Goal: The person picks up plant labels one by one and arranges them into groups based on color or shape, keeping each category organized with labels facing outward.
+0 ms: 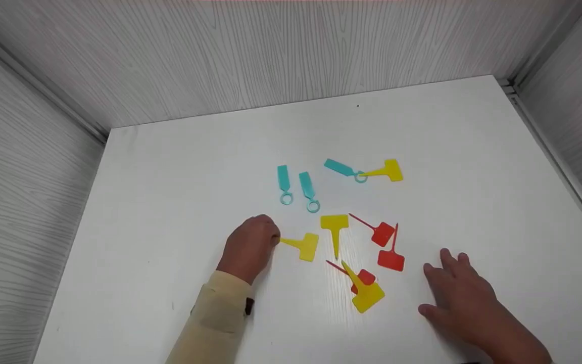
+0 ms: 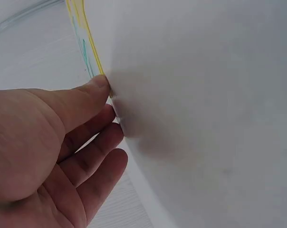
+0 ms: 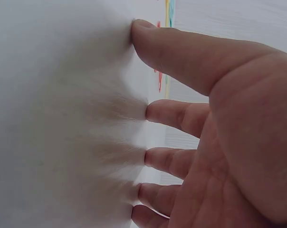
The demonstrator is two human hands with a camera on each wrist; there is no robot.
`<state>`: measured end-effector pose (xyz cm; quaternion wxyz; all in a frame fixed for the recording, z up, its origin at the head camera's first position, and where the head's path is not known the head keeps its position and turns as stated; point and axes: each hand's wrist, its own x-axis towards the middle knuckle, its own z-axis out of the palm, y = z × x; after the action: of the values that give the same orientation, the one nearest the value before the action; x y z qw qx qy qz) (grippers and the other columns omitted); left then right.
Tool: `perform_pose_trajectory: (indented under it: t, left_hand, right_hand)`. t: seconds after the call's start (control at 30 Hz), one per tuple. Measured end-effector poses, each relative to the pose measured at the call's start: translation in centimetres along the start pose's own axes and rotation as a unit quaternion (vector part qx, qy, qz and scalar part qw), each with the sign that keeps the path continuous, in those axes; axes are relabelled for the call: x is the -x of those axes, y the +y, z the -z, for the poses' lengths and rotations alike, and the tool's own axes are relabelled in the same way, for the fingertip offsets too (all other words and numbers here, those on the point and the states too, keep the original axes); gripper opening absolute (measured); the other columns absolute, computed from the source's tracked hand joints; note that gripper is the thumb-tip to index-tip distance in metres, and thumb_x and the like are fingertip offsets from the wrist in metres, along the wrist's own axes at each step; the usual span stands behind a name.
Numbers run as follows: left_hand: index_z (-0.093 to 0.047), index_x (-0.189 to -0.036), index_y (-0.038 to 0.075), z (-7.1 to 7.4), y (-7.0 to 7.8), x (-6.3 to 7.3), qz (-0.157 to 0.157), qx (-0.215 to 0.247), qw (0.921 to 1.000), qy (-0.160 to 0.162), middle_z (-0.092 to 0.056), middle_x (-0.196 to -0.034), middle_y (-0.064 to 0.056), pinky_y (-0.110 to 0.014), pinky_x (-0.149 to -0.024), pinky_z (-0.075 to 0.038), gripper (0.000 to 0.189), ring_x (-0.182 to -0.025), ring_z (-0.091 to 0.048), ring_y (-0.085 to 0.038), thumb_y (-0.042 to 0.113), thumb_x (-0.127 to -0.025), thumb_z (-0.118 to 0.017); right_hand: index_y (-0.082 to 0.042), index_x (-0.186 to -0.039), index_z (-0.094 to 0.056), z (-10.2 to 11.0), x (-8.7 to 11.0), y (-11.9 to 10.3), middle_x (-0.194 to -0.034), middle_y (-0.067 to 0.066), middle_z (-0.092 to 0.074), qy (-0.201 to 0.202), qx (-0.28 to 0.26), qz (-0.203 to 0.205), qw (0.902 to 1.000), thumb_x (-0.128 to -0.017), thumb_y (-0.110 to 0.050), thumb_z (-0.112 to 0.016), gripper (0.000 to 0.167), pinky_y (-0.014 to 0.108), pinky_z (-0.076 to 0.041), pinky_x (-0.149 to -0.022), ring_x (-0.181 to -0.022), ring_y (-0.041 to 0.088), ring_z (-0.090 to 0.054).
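Observation:
My left hand (image 1: 251,247) is at the left of the group of tags. Its thumb and forefinger pinch the pointed end of a yellow T-shaped plant label (image 1: 309,247), whose wide head points right. In the left wrist view the thumb (image 2: 93,92) meets the label's yellow stem (image 2: 92,40) close to the table. Spread fingers of my right hand (image 1: 465,298) touch the tabletop with their tips, right of the tags, and hold nothing. Nearest to it is a red tag (image 1: 391,260) with a thin stem.
Another yellow label (image 1: 334,222) stands out mid-group, near a red tag (image 1: 383,234). A yellow label (image 1: 368,297) overlaps a red tag (image 1: 366,276). Farther back lie teal ring tags (image 1: 283,177) (image 1: 306,185); a third teal tag (image 1: 339,167) touches a yellow label (image 1: 393,170). Wood-grain panels (image 1: 281,50) enclose the white table (image 1: 180,177).

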<state>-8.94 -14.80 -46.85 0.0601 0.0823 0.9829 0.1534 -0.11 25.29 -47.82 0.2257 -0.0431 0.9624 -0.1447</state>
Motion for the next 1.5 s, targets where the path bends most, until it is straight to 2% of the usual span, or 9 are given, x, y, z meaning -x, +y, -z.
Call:
perform_pose_trajectory:
  t: [0.1,0.27,0.37,0.53,0.67,0.8,1.0,1.27,1.5]
  left_hand:
    - [-0.081,-0.127,0.012,0.3,0.5,0.0,-0.019,-0.024,0.9992,-0.025,-0.074,-0.122,-0.001,-0.037,-0.108,-0.057,0.026,-0.113,-0.068,-0.021,0.021,-0.102,-0.084]
    - [-0.066,-0.152,0.018,0.4,2.3,-0.6,-0.059,-0.055,0.9941,-0.072,-0.065,-0.147,-0.001,-0.045,-0.114,-0.053,0.067,-0.130,-0.061,-0.023,0.046,-0.096,-0.088]
    - [-0.063,-0.156,0.018,-0.2,3.4,-1.3,-0.072,-0.075,0.9907,-0.088,-0.062,-0.150,-0.003,-0.047,-0.113,-0.054,0.076,-0.131,-0.059,-0.024,0.052,-0.094,-0.088]
    - [-0.067,-0.151,0.016,-1.1,4.5,-2.0,-0.050,-0.079,0.9908,-0.098,-0.062,-0.145,-0.004,-0.045,-0.111,-0.055,0.069,-0.128,-0.057,-0.025,0.050,-0.095,-0.088]
    - [-0.068,-0.149,0.014,-0.7,5.1,-2.2,-0.037,-0.064,0.9927,-0.095,-0.062,-0.143,-0.005,-0.043,-0.112,-0.055,0.066,-0.127,-0.056,-0.026,0.046,-0.095,-0.088]
    - [-0.066,-0.148,0.012,0.0,5.6,-2.4,-0.016,-0.048,0.9928,-0.109,-0.058,-0.145,-0.006,-0.044,-0.113,-0.053,0.066,-0.129,-0.053,-0.026,0.045,-0.095,-0.089]
    - [-0.069,-0.141,0.011,0.5,5.5,-3.1,0.012,-0.026,0.9885,-0.149,-0.054,-0.142,-0.007,-0.047,-0.108,-0.051,0.062,-0.127,-0.047,-0.027,0.043,-0.092,-0.089]
    - [-0.066,-0.141,0.012,0.6,5.2,-3.2,0.056,-0.014,0.9862,-0.155,-0.054,-0.125,-0.007,-0.044,-0.100,-0.057,0.068,-0.118,-0.051,-0.025,0.043,-0.086,-0.094]
    - [-0.067,-0.135,0.011,0.8,4.9,-3.6,0.071,-0.011,0.9811,-0.180,-0.052,-0.121,-0.007,-0.047,-0.094,-0.058,0.067,-0.114,-0.051,-0.027,0.045,-0.083,-0.093]
  right_hand:
    - [-0.004,-0.162,-0.055,0.1,0.0,-0.1,-0.173,0.037,-0.029,0.003,0.003,0.005,1.0000,-0.085,-0.048,-0.095,0.097,0.082,-0.034,-0.114,-0.157,0.068,-0.018]
    - [-0.005,-0.162,-0.054,0.2,0.0,-0.1,-0.173,0.037,-0.029,0.001,0.008,0.004,1.0000,-0.084,-0.048,-0.096,0.099,0.082,-0.037,-0.111,-0.156,0.069,-0.020]
    - [-0.004,-0.162,-0.054,0.2,0.0,-0.2,-0.172,0.038,-0.029,-0.007,0.015,-0.005,0.9999,-0.083,-0.048,-0.096,0.100,0.083,-0.037,-0.111,-0.155,0.070,-0.020]
    - [-0.005,-0.161,-0.054,0.2,-0.1,-0.8,-0.169,0.039,-0.032,-0.012,0.028,-0.021,0.9993,-0.081,-0.050,-0.096,0.101,0.086,-0.031,-0.113,-0.153,0.072,-0.020]
    - [-0.004,-0.158,-0.056,0.5,0.0,-1.3,-0.167,0.039,-0.036,0.002,0.042,-0.021,0.9989,-0.079,-0.050,-0.098,0.100,0.086,-0.032,-0.112,-0.151,0.071,-0.026]
    - [-0.003,-0.154,-0.058,0.6,0.1,-1.5,-0.163,0.039,-0.041,0.021,0.053,-0.013,0.9983,-0.078,-0.049,-0.099,0.098,0.085,-0.036,-0.111,-0.148,0.070,-0.032]
    - [-0.002,-0.154,-0.059,0.3,-0.2,-1.7,-0.162,0.038,-0.043,0.030,0.060,-0.013,0.9976,-0.078,-0.049,-0.099,0.097,0.085,-0.036,-0.111,-0.148,0.068,-0.034]
    - [-0.001,-0.151,-0.060,-0.1,-0.4,-1.8,-0.160,0.038,-0.046,0.043,0.059,0.008,0.9973,-0.080,-0.046,-0.098,0.093,0.084,-0.041,-0.107,-0.146,0.066,-0.038]
    - [-0.002,-0.153,-0.059,0.1,-0.4,-1.8,-0.161,0.038,-0.045,0.032,0.054,0.005,0.9980,-0.081,-0.047,-0.097,0.093,0.082,-0.042,-0.108,-0.146,0.066,-0.038]
